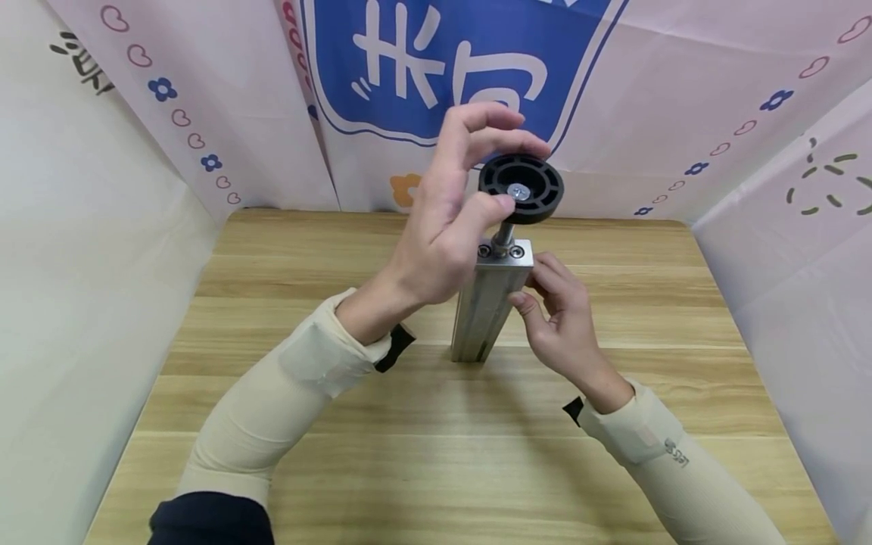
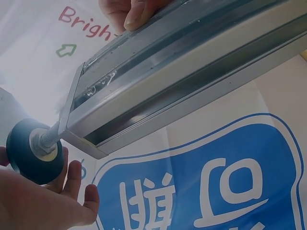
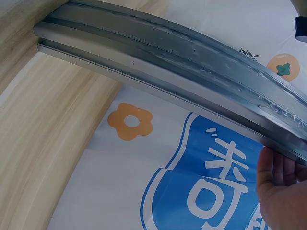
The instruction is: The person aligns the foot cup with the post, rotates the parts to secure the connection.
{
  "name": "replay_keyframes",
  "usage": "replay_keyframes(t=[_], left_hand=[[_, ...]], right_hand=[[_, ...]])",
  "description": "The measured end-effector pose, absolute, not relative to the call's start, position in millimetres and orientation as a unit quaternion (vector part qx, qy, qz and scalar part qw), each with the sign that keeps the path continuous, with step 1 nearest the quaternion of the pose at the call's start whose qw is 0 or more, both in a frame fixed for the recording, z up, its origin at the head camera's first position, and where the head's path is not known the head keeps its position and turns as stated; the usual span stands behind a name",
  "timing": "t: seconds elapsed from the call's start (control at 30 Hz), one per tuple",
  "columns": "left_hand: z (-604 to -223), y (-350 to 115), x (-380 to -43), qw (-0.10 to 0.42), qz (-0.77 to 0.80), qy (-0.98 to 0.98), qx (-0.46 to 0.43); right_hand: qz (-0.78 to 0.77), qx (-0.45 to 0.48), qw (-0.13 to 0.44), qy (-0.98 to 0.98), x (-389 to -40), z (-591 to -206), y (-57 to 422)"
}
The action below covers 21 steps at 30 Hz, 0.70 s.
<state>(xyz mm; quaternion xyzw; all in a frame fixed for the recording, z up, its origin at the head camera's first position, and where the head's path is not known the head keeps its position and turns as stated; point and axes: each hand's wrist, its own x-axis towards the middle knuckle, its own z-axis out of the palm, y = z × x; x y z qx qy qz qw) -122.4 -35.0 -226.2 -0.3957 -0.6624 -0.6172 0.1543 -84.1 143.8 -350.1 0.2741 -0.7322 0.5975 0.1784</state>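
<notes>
An aluminium profile (image 1: 482,314) stands upright on the wooden table, with an end plate (image 1: 504,261) fixed by screws on top. A threaded stem (image 1: 505,233) rises from that plate into a black round levelling foot (image 1: 550,198), which has a screw at its centre. My left hand (image 1: 439,227) holds this foot, thumb on its face beside the screw and fingers curved at the far rim. Lower down, my right hand (image 1: 564,322) grips the profile's right side near the top. The left wrist view shows a hex nut (image 2: 43,146) under the foot.
The wooden table (image 1: 341,454) spreads around the profile's base. Behind it hangs a pale printed cloth (image 1: 627,91) with a blue sign; more white cloth (image 1: 82,265) walls in the sides. Black wrist pieces (image 1: 395,348) stick out from the sleeves.
</notes>
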Motion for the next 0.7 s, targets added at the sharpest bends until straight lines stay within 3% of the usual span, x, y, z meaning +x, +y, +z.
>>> replay_keyframes(t=[0.4, 0.7], left_hand=[[-224.5, -34.8, -119.2, 0.246, -0.551, -0.718, -0.347], [-223.5, -34.3, -120.4, 0.266, -0.545, -0.724, -0.329]], right_hand=[[0.604, 0.293, 0.186, -0.717, -86.1, -352.9, 144.8], [0.603, 0.29, 0.181, -0.721, -85.7, -351.9, 145.2]])
